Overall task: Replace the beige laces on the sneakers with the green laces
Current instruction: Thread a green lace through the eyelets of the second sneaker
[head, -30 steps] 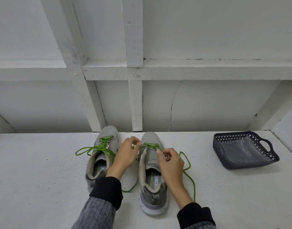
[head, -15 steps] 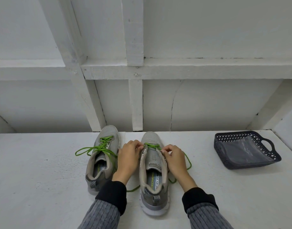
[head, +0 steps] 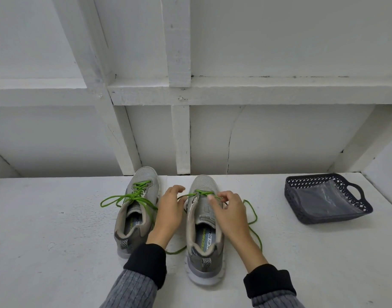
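Green lace | right hand shifted forward, pinching | left hand beside

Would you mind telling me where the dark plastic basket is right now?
In the head view, the dark perforated plastic basket sits on the white surface at far right, beyond the right-hand grey sneaker.

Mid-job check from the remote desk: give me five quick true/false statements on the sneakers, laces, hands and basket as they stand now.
1. Both sneakers carry green lace. True: the left sneaker and the right sneaker both show it.
2. The right hand pinches the green lace on the right sneaker. True.
3. The left hand rests on the left sneaker. False: it is between the sneakers, at the right sneaker's lace.
4. The dark basket sits left of the sneakers. False: it sits to their right.
5. The right sneaker is laced up to its collar. False: only its front eyelets are laced.
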Available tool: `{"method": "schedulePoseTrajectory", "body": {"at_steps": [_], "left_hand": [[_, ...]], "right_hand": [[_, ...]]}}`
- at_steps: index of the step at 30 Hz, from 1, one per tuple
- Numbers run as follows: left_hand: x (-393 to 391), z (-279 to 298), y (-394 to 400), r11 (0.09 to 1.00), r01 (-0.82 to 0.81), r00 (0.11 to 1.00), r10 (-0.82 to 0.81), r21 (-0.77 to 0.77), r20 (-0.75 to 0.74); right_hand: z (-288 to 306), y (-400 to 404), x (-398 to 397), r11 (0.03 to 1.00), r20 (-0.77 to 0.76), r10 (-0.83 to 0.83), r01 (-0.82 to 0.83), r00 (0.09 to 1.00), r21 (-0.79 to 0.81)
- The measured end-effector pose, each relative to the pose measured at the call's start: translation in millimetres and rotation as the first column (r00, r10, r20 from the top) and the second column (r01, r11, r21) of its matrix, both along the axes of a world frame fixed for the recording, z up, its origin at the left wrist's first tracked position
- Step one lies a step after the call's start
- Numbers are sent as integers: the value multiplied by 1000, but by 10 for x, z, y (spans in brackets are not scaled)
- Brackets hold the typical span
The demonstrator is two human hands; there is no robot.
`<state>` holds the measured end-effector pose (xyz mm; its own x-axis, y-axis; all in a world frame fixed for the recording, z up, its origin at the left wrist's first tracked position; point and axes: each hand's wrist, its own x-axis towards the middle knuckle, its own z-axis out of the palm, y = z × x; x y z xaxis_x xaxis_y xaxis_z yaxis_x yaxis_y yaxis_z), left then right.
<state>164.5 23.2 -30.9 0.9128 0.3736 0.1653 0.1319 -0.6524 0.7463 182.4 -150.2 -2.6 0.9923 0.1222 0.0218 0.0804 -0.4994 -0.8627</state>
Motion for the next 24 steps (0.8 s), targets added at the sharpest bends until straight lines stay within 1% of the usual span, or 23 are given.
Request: {"method": "schedulePoseTrajectory", "body": {"at_steps": [2,3,5,6,8,10,11,12,14,16,19,21,24], "left_hand": [[-79,19,-39,1000,2,997,-2,2,73],[-117,15,-52,1000,8,994,-9,13,109],[-202,5,-75,999,24,988,-28,30,150],[-247,0,-82,999,30,989,-33,24,147],[-312,-25,-85,999,37,993,-36,-6,109],[-356,-53,-97,999,28,998,-29,24,62],[-375,-56,-106,997,22,999,-25,78,35],[-390,-51,-123,986,28,1000,-27,164,-7],[-398,-40,-180,933,69,989,-18,353,-146],[-401,-42,-245,899,69,967,47,432,-252],[-382,-85,-328,892,51,950,94,448,-297],[-370,-111,-370,905,49,943,98,423,-319],[-352,-136,-400,932,-2,951,114,363,-286]], "right_hand": [[-10,52,-107,991,-2,46,-46,999,-129],[-40,66,-134,986,11,43,-40,999,-162],[-57,48,-143,987,58,3,7,998,-162],[-54,24,-130,986,85,-14,28,996,-164],[-29,-44,-81,982,121,-44,65,992,-177],[-3,-128,-10,980,143,-78,102,987,-168],[0,-167,26,981,150,-84,109,985,-163],[1,-203,58,981,157,-79,105,984,-163],[0,-257,100,982,160,-55,83,986,-170],[-9,-277,118,984,156,-35,61,987,-170],[-25,-275,117,982,154,-9,38,988,-183],[-25,-276,109,984,158,-9,36,987,-172],[-33,-280,100,989,161,-17,41,987,-144]]}}
